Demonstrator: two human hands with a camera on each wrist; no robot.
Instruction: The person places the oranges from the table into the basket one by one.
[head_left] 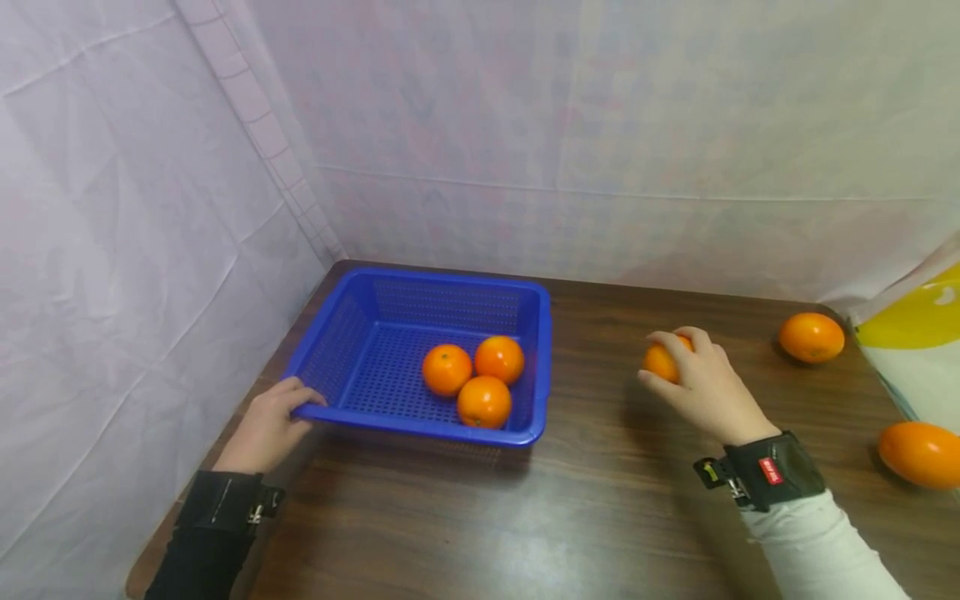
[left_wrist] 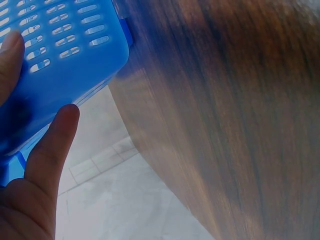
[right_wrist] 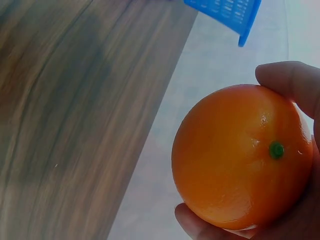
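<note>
The right hand (head_left: pixel 701 382) is curling its grip round one orange (head_left: pixel 661 364) over the bench (head_left: pixel 570 521), right of the blue basket (head_left: pixel 453 305), likely so it isn't rolling away. The left hand (head_left: pixel 270 422) is pinching the basket's rim (head_left: pixel 420 427), probably so it isn't sliding. Three oranges (head_left: pixel 447 370) are sitting inside.

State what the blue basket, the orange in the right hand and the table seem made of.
Blue basket: plastic, smooth with a slight sheen; its thin walls look moulded with slots. Held orange: glossy skin with a green stem spot; real peel or plastic, unclear. Table: wood or wood-look laminate, satin; brown grain.
</note>
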